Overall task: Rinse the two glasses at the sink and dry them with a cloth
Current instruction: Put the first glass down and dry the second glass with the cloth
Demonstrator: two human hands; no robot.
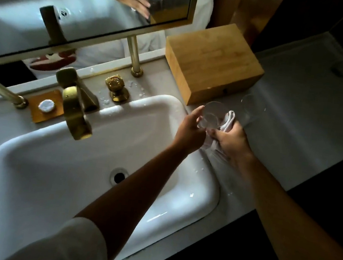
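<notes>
Left hand (pixel 189 129) grips clear glass (pixel 211 116) just past sink's (pixel 104 154) right rim; right hand (pixel 232 139) bunches white cloth (pixel 227 120) against it. Second glass (pixel 251 107) on the table beside the wooden box (pixel 213 62), outline faint. Cloth's lower part hidden under right hand. Bare table stretches right.

1. The left arm wears a white sleeve (pixel 74 244), pushed up near the elbow at the lower left of the frame.
2. The right forearm (pixel 296 223) is bare.
3. Both hands are bare, without gloves.
</notes>
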